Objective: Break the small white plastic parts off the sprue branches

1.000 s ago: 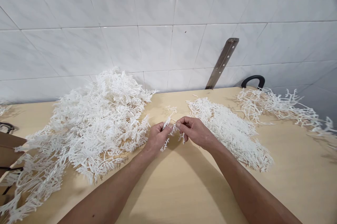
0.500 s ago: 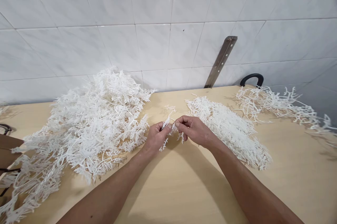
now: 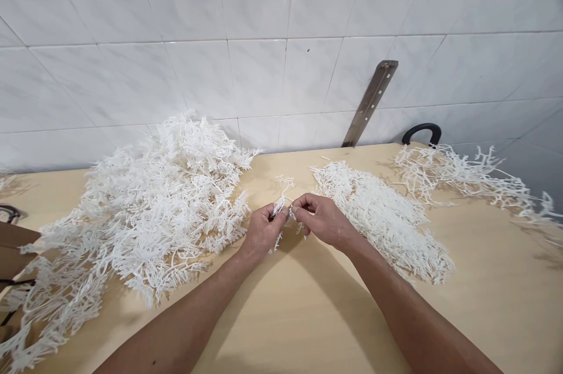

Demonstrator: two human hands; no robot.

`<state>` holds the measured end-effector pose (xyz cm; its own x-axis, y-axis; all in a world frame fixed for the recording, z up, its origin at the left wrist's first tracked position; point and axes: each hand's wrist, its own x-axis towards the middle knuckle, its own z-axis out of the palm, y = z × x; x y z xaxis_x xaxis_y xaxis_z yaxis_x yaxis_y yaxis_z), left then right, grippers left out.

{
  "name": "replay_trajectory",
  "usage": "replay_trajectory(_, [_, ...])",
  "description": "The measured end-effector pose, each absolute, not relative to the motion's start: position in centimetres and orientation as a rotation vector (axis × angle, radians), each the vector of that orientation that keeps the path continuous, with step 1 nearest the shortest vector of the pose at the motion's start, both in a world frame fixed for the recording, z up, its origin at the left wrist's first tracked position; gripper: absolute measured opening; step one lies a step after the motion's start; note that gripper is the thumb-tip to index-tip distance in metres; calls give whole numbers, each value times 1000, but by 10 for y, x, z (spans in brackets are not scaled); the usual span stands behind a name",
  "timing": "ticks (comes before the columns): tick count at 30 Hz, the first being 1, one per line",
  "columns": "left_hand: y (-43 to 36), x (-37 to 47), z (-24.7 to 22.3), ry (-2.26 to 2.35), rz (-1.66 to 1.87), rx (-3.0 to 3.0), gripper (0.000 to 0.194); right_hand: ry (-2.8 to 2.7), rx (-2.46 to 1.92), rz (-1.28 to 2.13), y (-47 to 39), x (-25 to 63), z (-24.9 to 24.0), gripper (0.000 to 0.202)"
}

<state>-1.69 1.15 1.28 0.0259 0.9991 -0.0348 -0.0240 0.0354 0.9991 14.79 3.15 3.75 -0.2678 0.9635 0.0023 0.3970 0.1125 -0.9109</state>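
Observation:
White branching plastic pieces (image 3: 284,195) stick out between my fingers near the middle of the view. My left hand (image 3: 265,227) is closed on them, thumb pressed against the fingers. My right hand (image 3: 319,217) pinches part of the same white pieces, its fingertips almost touching my left thumb. How the held pieces join is hidden by the fingers. Left of my hands lies a large tangled heap of white branches (image 3: 162,204). A flatter, denser pile of white branches (image 3: 382,210) lies beside my right hand and forearm.
Looser white branches (image 3: 466,174) spread over the right of the wooden table (image 3: 299,327). Behind them is a black curved handle (image 3: 421,128). A metal strip (image 3: 370,103) leans on the tiled wall (image 3: 259,75). A brown box (image 3: 15,248) stands at the left edge.
My hands have hardly moved. The white bits below my fingers have shifted, and less of them shows under my right hand.

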Motion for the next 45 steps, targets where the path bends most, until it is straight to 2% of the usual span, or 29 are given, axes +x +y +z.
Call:
replay_trajectory(6, [10, -17, 17, 1237, 1165, 1202, 42, -1845, -1399, 965, 29, 146, 39, 12])
replay_trajectory(12, [14, -18, 8, 1216, 1168, 1231, 42, -1778, -1298, 1174, 32, 148, 38, 16])
replay_trajectory(19, [14, -17, 8, 1213, 1180, 1227, 41, -1809, -1308, 1151, 34, 150, 38, 17])
replay_trajectory(25, [16, -17, 7, 1182, 1177, 1162, 44, -1938, -1390, 829, 32, 148, 35, 12])
replay_trajectory(30, [15, -17, 7, 1122, 1082, 1068, 43, -2114, -1418, 463, 30, 139, 26, 17])
replay_trajectory(33, [9, -15, 12, 1106, 1087, 1079, 43, -2059, -1585, 311, 35, 142, 25, 19])
replay_trajectory(41, [11, -19, 7, 1166, 1157, 1057, 42, -2047, -1774, 144, 48, 187, 43, 18])
replay_trajectory(45, [13, -19, 6, 1120, 1137, 1010, 43, -2047, -1687, 230, 43, 186, 50, 12])
